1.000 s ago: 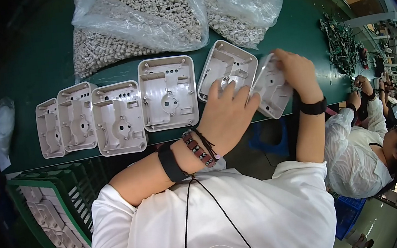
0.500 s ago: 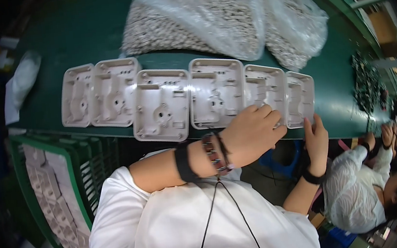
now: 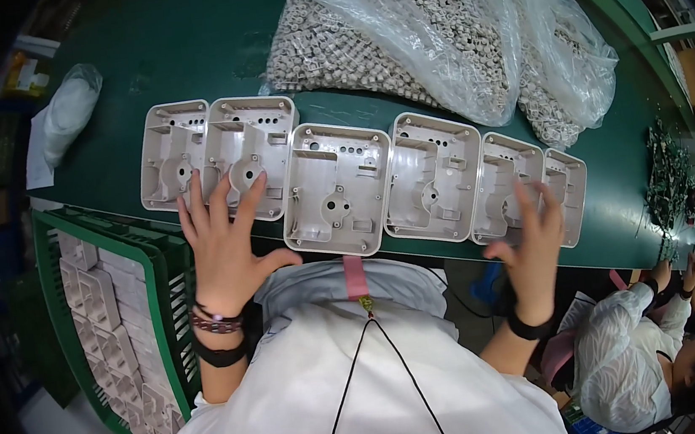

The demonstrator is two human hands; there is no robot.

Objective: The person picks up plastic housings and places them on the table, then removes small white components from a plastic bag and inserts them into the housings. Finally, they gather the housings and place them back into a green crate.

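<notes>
Several light-grey plastic housings stand side by side in a row along the near edge of the table, open side up. My left hand (image 3: 223, 260) has its fingers spread over the near edges of the far-left housing (image 3: 162, 143) and the housing beside it (image 3: 229, 140). Its thumb points toward the middle housing (image 3: 312, 204), which sits nearest me. My right hand (image 3: 535, 252) is held with fingers apart, its fingertips over the second housing from the right (image 3: 491, 176). Partly behind those fingers is the far-right housing (image 3: 576, 201). Neither hand grips anything.
Clear plastic bags full of small beige parts (image 3: 347, 56) lie on the green table (image 3: 177, 48) beyond the row. A green crate (image 3: 164, 321) with more grey parts stands at lower left. A white bundle (image 3: 70, 115) lies far left. Another person (image 3: 621, 366) works at right.
My left hand has swung from the right-hand housings across to the left end of the row and spread its fingers. My right hand has come off the far-right housing's near edge.
</notes>
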